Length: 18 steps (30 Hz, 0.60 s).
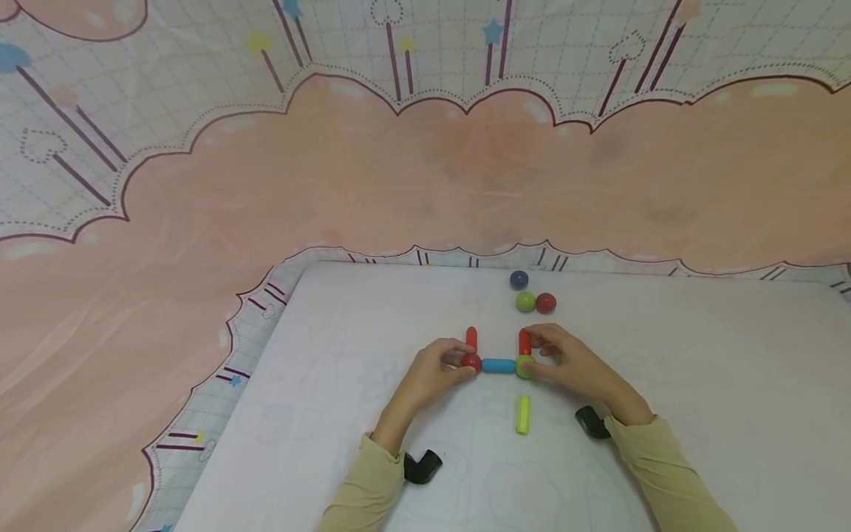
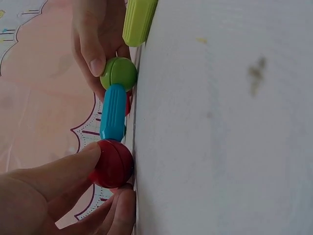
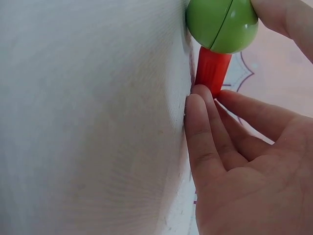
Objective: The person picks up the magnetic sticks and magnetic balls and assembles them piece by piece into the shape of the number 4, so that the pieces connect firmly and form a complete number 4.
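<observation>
A blue rod (image 1: pixel 499 366) joins a red ball (image 1: pixel 472 362) to a green ball (image 1: pixel 525 367), all lying on the white tabletop. From each ball a red rod points away toward the far side: the left red rod (image 1: pixel 471 337) and the right red rod (image 1: pixel 524 341). My left hand (image 1: pixel 435 373) holds the red ball between thumb and fingers. With its thumb against the green ball and fingertips at the far end of the right red rod, my right hand (image 1: pixel 575 362) grips that pair. In the right wrist view, the fingers (image 3: pixel 198 115) meet the rod's end.
A loose yellow-green rod (image 1: pixel 523 414) lies nearer the body than the green ball. Farther back sit a dark blue ball (image 1: pixel 519 279), another green ball (image 1: pixel 525 301) and another red ball (image 1: pixel 546 303). The white table (image 1: pixel 372 310) has its far edge before a patterned peach cloth (image 1: pixel 399 185).
</observation>
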Motion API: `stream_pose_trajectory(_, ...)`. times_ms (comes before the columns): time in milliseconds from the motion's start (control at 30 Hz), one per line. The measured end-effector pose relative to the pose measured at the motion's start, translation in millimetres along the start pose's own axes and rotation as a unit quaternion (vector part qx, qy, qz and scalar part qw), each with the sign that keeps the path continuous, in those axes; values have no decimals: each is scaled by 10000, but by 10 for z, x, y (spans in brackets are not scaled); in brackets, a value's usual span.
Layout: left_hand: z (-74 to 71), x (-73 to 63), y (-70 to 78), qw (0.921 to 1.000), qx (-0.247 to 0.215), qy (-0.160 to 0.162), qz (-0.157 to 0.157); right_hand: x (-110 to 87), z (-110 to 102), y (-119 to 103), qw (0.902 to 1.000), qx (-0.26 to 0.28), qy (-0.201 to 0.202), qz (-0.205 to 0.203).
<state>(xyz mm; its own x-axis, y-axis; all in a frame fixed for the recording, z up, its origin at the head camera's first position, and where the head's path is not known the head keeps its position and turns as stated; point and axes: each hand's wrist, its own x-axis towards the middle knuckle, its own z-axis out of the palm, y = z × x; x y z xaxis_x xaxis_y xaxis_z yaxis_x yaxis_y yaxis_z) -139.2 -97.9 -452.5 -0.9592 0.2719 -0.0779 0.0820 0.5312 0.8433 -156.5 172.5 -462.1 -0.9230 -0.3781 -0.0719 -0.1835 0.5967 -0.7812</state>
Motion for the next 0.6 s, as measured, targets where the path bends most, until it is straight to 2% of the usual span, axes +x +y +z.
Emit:
stream_pose_trajectory(233, 2, -39, 34, 9998, 141, 121, 19, 4, 4, 15, 10000, 30, 7, 0)
stream_pose_trajectory(467, -16, -123, 115, 9982, 281, 464, 263, 17, 0, 32, 10000, 91, 18, -32)
stream_pose_trajectory(600, -4, -188, 163, 9979, 208, 455, 405, 25, -2, 38, 9999, 138, 29, -47)
